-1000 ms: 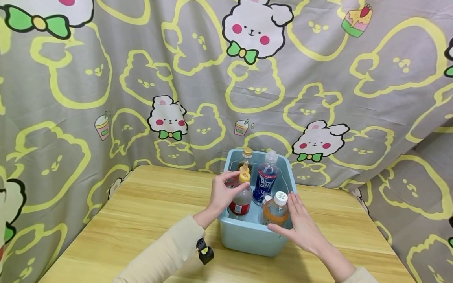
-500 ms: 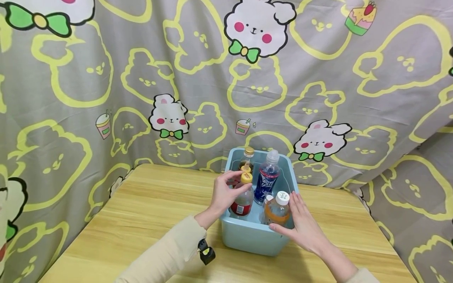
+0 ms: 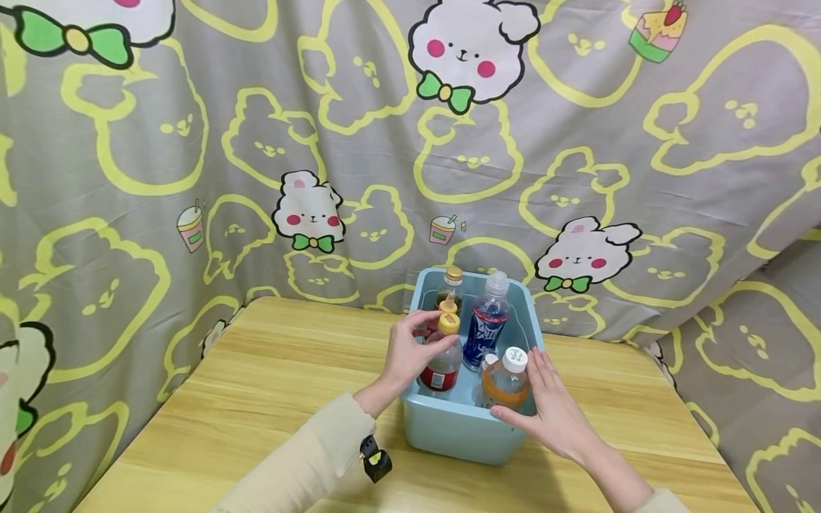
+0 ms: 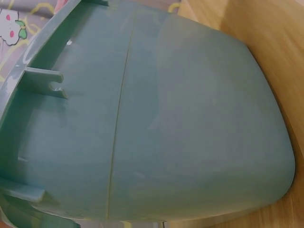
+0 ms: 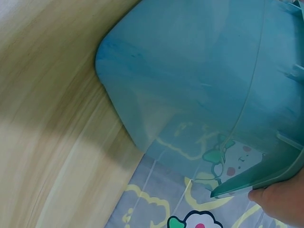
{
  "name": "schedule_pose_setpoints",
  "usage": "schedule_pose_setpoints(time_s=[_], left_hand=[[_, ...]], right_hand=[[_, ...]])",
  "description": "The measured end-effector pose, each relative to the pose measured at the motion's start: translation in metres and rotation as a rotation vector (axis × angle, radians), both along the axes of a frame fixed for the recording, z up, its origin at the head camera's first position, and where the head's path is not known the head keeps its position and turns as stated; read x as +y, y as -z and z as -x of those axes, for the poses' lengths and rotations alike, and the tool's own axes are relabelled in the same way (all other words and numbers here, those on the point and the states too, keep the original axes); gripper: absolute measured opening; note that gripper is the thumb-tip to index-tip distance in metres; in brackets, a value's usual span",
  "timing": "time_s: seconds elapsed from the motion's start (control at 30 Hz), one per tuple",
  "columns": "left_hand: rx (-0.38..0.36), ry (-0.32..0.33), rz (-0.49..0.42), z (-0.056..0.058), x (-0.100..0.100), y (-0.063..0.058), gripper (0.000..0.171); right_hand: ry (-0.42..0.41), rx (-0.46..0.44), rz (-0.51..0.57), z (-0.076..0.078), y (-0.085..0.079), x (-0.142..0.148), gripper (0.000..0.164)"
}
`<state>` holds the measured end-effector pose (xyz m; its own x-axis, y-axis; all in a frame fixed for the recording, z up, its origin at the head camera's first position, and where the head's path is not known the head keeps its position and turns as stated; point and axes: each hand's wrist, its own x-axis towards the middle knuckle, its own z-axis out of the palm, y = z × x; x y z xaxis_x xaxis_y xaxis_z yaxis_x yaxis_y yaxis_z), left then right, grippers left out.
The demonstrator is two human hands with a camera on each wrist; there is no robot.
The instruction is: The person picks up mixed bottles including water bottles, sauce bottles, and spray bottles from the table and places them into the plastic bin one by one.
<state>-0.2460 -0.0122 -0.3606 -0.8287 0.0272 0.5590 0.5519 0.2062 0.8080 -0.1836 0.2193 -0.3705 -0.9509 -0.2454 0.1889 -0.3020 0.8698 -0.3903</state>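
Observation:
A light blue plastic bin (image 3: 462, 431) stands on the table with several drink bottles upright inside. My left hand (image 3: 410, 345) reaches over its left rim, thumb and forefinger pinching a yellow-capped bottle (image 3: 449, 324) with a red label near the cap. My right hand (image 3: 554, 406) rests at the front right corner of the rim, fingers straight along the right side and thumb at the front. Beside it stands a white-capped bottle (image 3: 504, 385) with an orange band. In the right wrist view, part of my right hand (image 5: 280, 202) touches the bin's rim (image 5: 266, 180).
Behind these, the bin holds a blue-labelled bottle (image 3: 485, 331) and a gold-capped bottle of dark liquid (image 3: 452, 285). A small white cap (image 3: 490, 360) shows by the orange-banded bottle. The wooden table (image 3: 276, 370) meets a patterned curtain (image 3: 378, 164) at the back.
The whole scene drifts slightly right in the head view. Both hands keep their places on the yellow-capped bottle and the bin rim; nothing is let go.

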Motion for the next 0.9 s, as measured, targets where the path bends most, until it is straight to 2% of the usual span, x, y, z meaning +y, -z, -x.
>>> schedule_pose_setpoints(time_s=[0.23, 0.53, 0.73, 0.9], left_hand=[[0.005, -0.008, 0.012, -0.001, 0.0, -0.002, 0.038], [-0.022, -0.003, 0.113, -0.006, -0.004, 0.003, 0.051], [-0.034, 0.025, 0.111, -0.007, -0.009, 0.004, 0.054], [-0.04, 0.053, 0.087, -0.011, -0.018, 0.005, 0.054]], right_hand=[[-0.004, 0.003, -0.002, 0.001, -0.001, 0.0, 0.103], [-0.009, 0.008, 0.003, 0.002, -0.002, 0.001, 0.103], [-0.042, 0.022, 0.04, 0.001, -0.001, 0.004, 0.103], [-0.105, 0.042, 0.1, -0.001, -0.001, 0.01, 0.101]])
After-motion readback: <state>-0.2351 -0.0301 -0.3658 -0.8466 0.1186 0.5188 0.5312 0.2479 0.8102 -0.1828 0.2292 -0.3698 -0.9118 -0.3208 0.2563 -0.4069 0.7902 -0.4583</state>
